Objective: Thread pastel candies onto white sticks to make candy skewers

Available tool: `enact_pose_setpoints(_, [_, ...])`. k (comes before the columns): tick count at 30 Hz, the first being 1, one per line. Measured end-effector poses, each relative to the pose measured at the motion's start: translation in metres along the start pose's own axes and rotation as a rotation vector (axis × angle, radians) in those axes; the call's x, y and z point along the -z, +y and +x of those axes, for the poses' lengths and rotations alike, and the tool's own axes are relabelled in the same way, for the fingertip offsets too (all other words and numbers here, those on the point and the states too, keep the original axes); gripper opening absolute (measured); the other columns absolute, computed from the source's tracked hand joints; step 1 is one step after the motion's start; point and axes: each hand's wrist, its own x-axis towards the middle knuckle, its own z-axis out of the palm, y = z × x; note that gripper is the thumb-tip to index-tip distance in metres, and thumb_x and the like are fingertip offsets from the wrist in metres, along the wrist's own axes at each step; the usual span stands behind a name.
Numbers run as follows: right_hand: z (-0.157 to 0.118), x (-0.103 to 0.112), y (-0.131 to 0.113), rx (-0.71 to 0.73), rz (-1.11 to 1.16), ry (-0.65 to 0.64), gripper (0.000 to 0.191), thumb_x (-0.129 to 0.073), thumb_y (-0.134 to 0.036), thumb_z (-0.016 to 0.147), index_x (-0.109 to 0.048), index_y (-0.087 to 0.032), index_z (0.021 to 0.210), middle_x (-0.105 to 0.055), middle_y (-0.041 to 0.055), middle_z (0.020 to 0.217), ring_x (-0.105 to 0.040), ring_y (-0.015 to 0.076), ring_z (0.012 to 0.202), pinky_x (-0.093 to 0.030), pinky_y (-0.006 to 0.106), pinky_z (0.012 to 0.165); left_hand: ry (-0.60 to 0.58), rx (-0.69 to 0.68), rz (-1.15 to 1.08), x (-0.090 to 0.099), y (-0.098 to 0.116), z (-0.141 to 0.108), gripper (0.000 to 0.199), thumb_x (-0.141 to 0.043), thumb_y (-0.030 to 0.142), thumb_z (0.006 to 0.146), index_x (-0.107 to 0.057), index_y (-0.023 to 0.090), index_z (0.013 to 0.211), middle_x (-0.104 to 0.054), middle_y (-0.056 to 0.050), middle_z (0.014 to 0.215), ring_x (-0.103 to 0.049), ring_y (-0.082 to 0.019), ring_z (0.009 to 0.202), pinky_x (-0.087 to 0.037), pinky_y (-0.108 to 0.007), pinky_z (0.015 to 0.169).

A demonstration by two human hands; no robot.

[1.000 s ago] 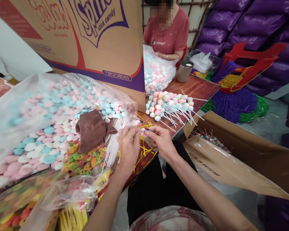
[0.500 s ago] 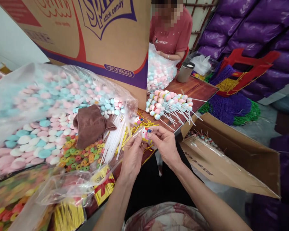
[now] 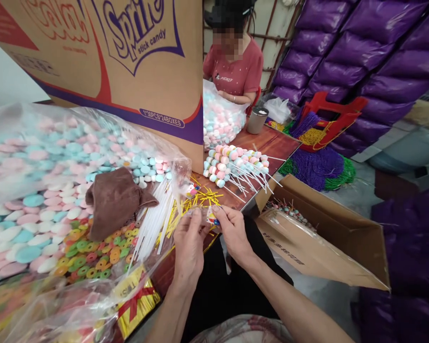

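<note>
Between the fingertips of both hands is a small clear plastic bag [image 3: 210,216] with a colourful print. My left hand [image 3: 190,238] pinches its left side, and my right hand [image 3: 235,232] pinches the printed end. Just beyond my fingers lie gold twist ties [image 3: 205,199] and another printed bag [image 3: 193,189]. White sticks [image 3: 153,224] are spread to the left of my left hand. Farther left are ring gummies [image 3: 96,252], a brown cloth [image 3: 110,202] and pastel marshmallows [image 3: 32,209] partly under clear plastic. Skewered marshmallows [image 3: 232,162] are piled ahead of my right hand.
A tall carton [image 3: 146,95] stands at the back of the table. Across from me sits a person [image 3: 236,71] behind a bag of marshmallows [image 3: 223,116], near a grey cup [image 3: 257,120]. An open cardboard box [image 3: 329,257] is at the right, below table height. Purple packs [image 3: 372,52] are stacked behind.
The camera view has shifted, so the scene sits farther left and lower. My hands still hold the small bag, now spread a little wider between them.
</note>
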Motion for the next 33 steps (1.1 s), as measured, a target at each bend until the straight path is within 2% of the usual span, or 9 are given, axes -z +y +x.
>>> enact_pose_setpoints(4, [0.007,0.008,0.001,0.005,-0.173,-0.110,0.048,-0.054,-0.053,0.090,-0.037,-0.020,0.060,-0.034,-0.0038,0.060,-0.028,0.0099,0.057,-0.025,0.024,0.051,0.103,-0.014,-0.066,0.007,0.016,0.005,0.029,-0.090,0.023,0.054,-0.068,0.015,0.072,-0.069,0.001,0.078,-0.060,-0.007,0.066,-0.048,-0.020,0.063])
enact_pose_setpoints(7, [0.012,0.011,-0.001,0.053,-0.299,-0.176,0.048,-0.051,-0.052,0.092,-0.035,-0.020,0.059,-0.032,-0.0036,0.060,-0.028,0.0103,0.058,-0.024,0.025,0.051,0.164,-0.061,-0.070,0.011,0.020,0.011,0.035,-0.091,0.020,0.047,-0.064,0.013,0.066,-0.065,0.002,0.072,-0.054,-0.005,0.061,-0.045,-0.017,0.060])
enact_pose_setpoints(10, [0.017,0.010,-0.006,0.120,-0.413,-0.195,0.047,-0.050,-0.048,0.094,-0.034,-0.020,0.059,-0.032,-0.0041,0.060,-0.030,0.0103,0.058,-0.025,0.025,0.054,0.189,-0.156,-0.063,0.013,0.018,0.013,0.038,-0.092,0.027,0.051,-0.058,0.014,0.063,-0.057,0.006,0.064,-0.046,-0.003,0.056,-0.039,-0.015,0.053])
enact_pose_setpoints(13, [0.021,0.009,-0.010,0.166,-0.457,-0.204,0.047,-0.050,-0.044,0.095,-0.031,-0.020,0.059,-0.031,-0.0046,0.059,-0.029,0.0100,0.059,-0.024,0.025,0.055,0.166,-0.220,-0.035,0.014,0.016,0.012,0.043,-0.089,0.037,0.058,-0.053,0.015,0.061,-0.051,0.007,0.060,-0.043,-0.003,0.055,-0.037,-0.014,0.051])
enact_pose_setpoints(17, [0.023,0.008,-0.012,0.197,-0.436,-0.210,0.045,-0.048,-0.043,0.096,-0.033,-0.020,0.060,-0.034,-0.0044,0.060,-0.032,0.0104,0.059,-0.025,0.025,0.056,0.109,-0.123,-0.047,0.017,0.015,0.012,0.035,-0.086,0.041,0.065,-0.062,0.016,0.071,-0.060,0.005,0.069,-0.054,-0.006,0.063,-0.047,-0.018,0.063])
enact_pose_setpoints(22, [0.022,0.010,-0.011,0.225,-0.498,-0.237,0.043,-0.049,-0.040,0.095,-0.033,-0.021,0.061,-0.035,-0.0050,0.059,-0.032,0.0102,0.058,-0.025,0.025,0.055,0.119,-0.025,-0.185,0.019,0.016,0.019,0.027,-0.089,0.024,0.061,-0.069,0.018,0.078,-0.069,0.003,0.081,-0.063,-0.008,0.075,-0.052,-0.021,0.076])
enact_pose_setpoints(25, [0.023,0.013,-0.015,0.239,-0.521,-0.249,0.043,-0.049,-0.040,0.096,-0.032,-0.021,0.060,-0.034,-0.0049,0.060,-0.031,0.0100,0.058,-0.024,0.025,0.055,0.113,-0.049,-0.199,0.017,0.018,0.020,0.026,-0.089,0.024,0.061,-0.069,0.017,0.077,-0.070,0.003,0.081,-0.065,-0.008,0.077,-0.052,-0.021,0.077])
enact_pose_setpoints(29, [0.027,0.019,-0.018,0.239,-0.503,-0.283,0.042,-0.049,-0.041,0.096,-0.035,-0.020,0.061,-0.035,-0.0044,0.062,-0.033,0.0103,0.059,-0.026,0.025,0.055,0.031,-0.019,-0.128,0.013,0.022,0.014,0.026,-0.086,0.032,0.067,-0.071,0.016,0.080,-0.072,0.000,0.082,-0.066,-0.009,0.075,-0.053,-0.023,0.077])
enact_pose_setpoints(33, [0.030,0.023,-0.027,0.322,-0.588,-0.327,0.042,-0.049,-0.038,0.096,-0.037,-0.020,0.061,-0.038,-0.0044,0.061,-0.035,0.0103,0.058,-0.027,0.025,0.056,0.067,-0.026,-0.123,0.011,0.024,0.013,0.031,-0.091,0.027,0.057,-0.071,0.014,0.077,-0.072,0.000,0.078,-0.065,-0.008,0.069,-0.052,-0.020,0.071])
